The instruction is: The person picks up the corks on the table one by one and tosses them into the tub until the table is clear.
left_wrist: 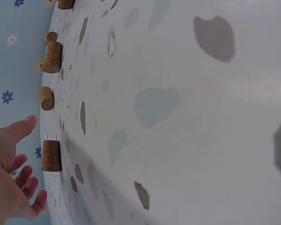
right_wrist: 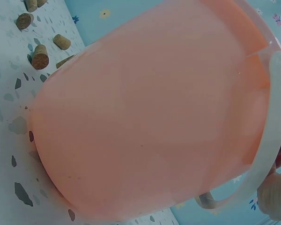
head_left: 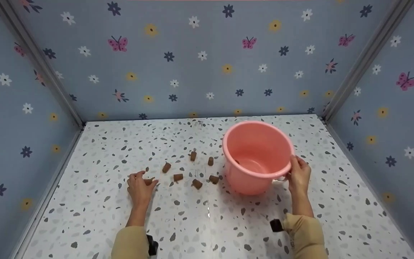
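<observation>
Over the table at the left, my left hand (head_left: pixel 140 189) reaches around a brown cork (head_left: pixel 148 181). In the left wrist view its thumb and fingers are spread, with a gap between them and the cork (left_wrist: pixel 51 155). My right hand (head_left: pixel 299 176) grips the rim of a pink bucket (head_left: pixel 250 185), which stands slightly tilted at the right. The bucket's white handle (right_wrist: pixel 276 98) hangs down along its side in the right wrist view. Inside the bucket a small brown thing (head_left: pixel 237 162) shows partly, mostly hidden by the wall.
Several more corks lie scattered between hand and bucket, among them one cork (head_left: pixel 197 184) near the front and another cork (head_left: pixel 193 155) farther back. The speckled white table (head_left: pixel 207 230) is enclosed by flower-patterned panels (head_left: pixel 199 72) at the back and both sides.
</observation>
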`<move>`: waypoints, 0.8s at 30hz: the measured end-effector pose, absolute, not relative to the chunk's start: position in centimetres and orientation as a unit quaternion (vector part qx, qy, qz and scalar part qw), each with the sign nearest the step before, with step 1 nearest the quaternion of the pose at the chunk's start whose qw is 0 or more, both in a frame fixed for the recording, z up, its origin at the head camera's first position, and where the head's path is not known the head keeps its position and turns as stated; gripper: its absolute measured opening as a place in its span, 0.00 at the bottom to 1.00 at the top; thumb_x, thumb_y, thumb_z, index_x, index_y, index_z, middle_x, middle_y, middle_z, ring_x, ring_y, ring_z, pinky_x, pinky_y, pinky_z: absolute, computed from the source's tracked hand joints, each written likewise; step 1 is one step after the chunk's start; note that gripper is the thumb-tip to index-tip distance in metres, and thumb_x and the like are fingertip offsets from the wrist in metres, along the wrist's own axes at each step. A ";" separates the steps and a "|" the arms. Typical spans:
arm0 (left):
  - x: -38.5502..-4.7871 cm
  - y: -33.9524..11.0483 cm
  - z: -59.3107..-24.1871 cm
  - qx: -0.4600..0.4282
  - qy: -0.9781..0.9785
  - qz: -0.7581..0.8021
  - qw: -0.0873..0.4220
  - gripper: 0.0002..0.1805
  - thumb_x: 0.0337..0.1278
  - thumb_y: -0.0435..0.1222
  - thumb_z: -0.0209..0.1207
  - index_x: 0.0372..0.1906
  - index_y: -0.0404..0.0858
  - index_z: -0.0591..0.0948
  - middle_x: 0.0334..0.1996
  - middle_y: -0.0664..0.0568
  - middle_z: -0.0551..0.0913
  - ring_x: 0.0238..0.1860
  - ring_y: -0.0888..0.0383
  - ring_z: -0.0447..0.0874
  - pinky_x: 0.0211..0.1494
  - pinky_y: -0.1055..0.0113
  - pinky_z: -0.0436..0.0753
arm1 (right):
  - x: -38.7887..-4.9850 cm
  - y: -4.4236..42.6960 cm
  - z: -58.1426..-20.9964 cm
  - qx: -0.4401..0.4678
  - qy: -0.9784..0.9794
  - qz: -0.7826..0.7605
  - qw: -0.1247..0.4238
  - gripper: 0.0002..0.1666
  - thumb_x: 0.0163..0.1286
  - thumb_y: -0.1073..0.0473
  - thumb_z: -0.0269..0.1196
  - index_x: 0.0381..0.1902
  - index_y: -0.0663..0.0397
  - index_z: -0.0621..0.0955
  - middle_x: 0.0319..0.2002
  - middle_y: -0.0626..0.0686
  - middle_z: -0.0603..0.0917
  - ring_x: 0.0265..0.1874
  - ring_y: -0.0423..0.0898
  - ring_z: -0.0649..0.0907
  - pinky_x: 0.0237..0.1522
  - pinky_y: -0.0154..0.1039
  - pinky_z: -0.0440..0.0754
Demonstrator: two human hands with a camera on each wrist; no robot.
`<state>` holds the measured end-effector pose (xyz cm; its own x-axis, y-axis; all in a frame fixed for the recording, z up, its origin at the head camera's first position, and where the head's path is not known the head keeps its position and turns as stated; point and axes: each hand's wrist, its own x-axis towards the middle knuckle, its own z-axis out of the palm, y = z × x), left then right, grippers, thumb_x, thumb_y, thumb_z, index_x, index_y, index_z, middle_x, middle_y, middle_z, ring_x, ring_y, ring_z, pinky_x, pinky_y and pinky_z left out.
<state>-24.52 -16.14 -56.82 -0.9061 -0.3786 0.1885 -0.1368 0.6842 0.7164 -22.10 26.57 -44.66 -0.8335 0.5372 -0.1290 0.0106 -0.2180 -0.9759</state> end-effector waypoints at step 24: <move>-24.0 -16.7 -57.9 0.189 -0.901 -0.370 0.124 0.26 0.44 0.38 0.64 0.46 0.25 0.71 0.45 0.34 0.67 0.49 0.40 0.63 0.49 0.46 0.63 | -23.4 28.1 -47.4 -0.217 -0.599 0.748 0.187 0.26 0.63 0.57 0.56 0.53 0.70 0.69 0.26 0.55 0.78 0.18 0.41 0.77 0.16 0.30 0.73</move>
